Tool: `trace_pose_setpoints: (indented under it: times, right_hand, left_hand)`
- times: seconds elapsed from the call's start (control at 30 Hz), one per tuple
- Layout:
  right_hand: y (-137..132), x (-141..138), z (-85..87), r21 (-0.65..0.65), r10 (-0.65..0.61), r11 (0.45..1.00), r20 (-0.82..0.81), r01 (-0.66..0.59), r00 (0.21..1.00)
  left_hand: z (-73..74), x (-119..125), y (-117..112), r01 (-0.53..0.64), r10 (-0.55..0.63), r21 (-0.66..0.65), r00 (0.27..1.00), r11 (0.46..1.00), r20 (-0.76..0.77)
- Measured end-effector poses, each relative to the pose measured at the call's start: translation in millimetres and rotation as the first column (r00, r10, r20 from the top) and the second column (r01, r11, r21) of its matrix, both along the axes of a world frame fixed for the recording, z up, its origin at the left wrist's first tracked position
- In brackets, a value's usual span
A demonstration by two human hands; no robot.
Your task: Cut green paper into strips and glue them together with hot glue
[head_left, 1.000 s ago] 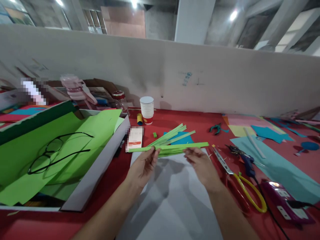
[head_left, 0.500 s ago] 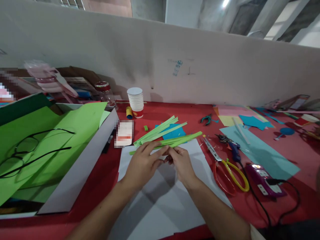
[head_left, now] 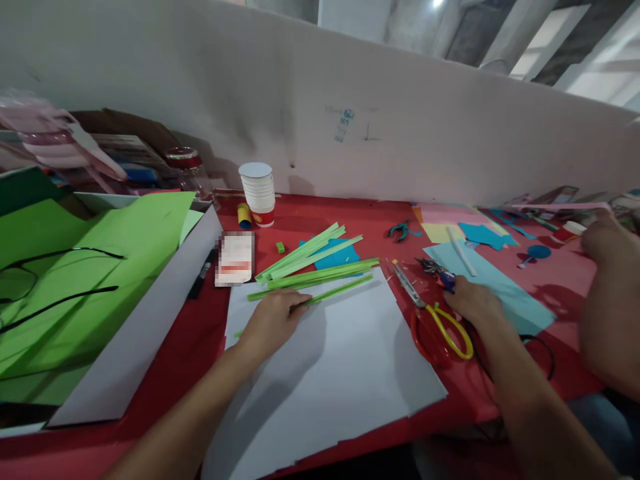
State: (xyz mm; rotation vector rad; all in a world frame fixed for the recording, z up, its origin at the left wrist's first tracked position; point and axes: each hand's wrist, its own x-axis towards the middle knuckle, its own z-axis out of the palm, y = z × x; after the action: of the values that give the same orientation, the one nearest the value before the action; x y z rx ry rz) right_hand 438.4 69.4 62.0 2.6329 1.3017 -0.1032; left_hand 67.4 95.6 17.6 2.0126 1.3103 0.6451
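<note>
In the head view, the left hand [head_left: 275,320] was pinched on a thin bright-green paper strip [head_left: 343,289], which slanted just above or on a large white paper sheet [head_left: 345,387]; contact along its length was hard to judge. The right hand [head_left: 477,307] lay at the rear of a dark-blue plastic glue gun [head_left: 446,280], its fingers bent, though whether they had closed around the grip could not be told. The gun lay to the right of the long metal-bladed scissors with yellow and red handles [head_left: 425,308].

The likeliest trouble was a snag: a black cord [head_left: 547,350] looped near the right forearm, and a tug could have caught it on the scissors or dragged them. If the gun's nozzle was hot, a careless swing could have touched the left fingers or the loose pile of light-green paper strips [head_left: 320,272] just beyond. The narrow strip might also have creased or slipped, being held near its middle with its far end free. A co-worker's hand [head_left: 600,237] at the far right also left room for a bumped elbow
</note>
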Motion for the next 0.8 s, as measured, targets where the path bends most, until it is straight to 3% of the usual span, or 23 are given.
trace_pose_setpoints:
  times: [0.1, 0.17, 0.23, 0.3, 0.37, 0.47, 0.53, 0.6, 0.67, 0.73, 0.8]
  right_hand:
    - [8, 5, -6.2, -0.013, 0.003, 1.0, -0.06, -0.004, 0.998]
    - [14, 4, -7.3, 0.116, -0.025, 0.993, -0.121, 0.039, 0.992]
    - [18, 2, -5.9, 0.272, -0.069, 0.947, -0.344, 0.17, 0.936]
    - [19, -3, -3.7, 0.336, -0.035, 0.889, -0.628, 0.31, 0.778]
    - [16, -13, -1.8, 0.318, 0.032, 0.871, -0.798, 0.375, 0.602]
    - [4, -35, 0.3, 0.311, 0.092, 0.868, -0.866, 0.386, 0.491]
    - [-8, -53, 1.6, 0.308, 0.153, 0.852, -0.92, 0.424, 0.361]
    - [-23, -71, 2.2, 0.273, 0.262, 0.822, -0.96, 0.499, 0.094]
    - [-37, -87, 1.2, 0.245, 0.333, 0.817, -0.939, 0.522, -0.081]
    - [-47, -99, -2.7, 0.26, 0.375, 0.799, -0.92, 0.542, -0.111]
    - [-52, -109, -9.5, 0.298, 0.404, 0.746, -0.913, 0.595, -0.05]
  left_hand:
    - [-3.9, 1, -1, 0.007, -0.005, 0.041, 0.999, 0.999, -0.052]
    - [-7.4, 2, -1, -0.008, 0.014, 0.081, 0.997, 0.997, -0.075]
    - [-10.2, 3, -2, -0.022, 0.032, 0.109, 0.995, 0.994, -0.091]
    - [-11.2, 4, -4, -0.03, 0.042, 0.119, 0.994, 0.992, -0.105]
    - [-10.1, 5, -6, -0.024, 0.038, 0.116, 0.992, 0.993, -0.124]
    - [-6.6, 4, -8, -0.008, 0.024, 0.107, 0.988, 0.994, -0.154]
    - [-4.8, 4, -8, 0.0, 0.016, 0.098, 0.986, 0.995, -0.167]
    - [-4.0, 4, -8, -0.001, 0.014, 0.08, 0.986, 0.997, -0.167]
    - [-4.3, 4, -8, -0.008, 0.016, 0.055, 0.989, 0.998, -0.144]
    - [-5.5, 4, -7, -0.017, 0.021, 0.039, 0.994, 0.999, -0.103]
    - [-7.1, 4, -7, -0.026, 0.028, 0.032, 0.998, 0.999, -0.063]
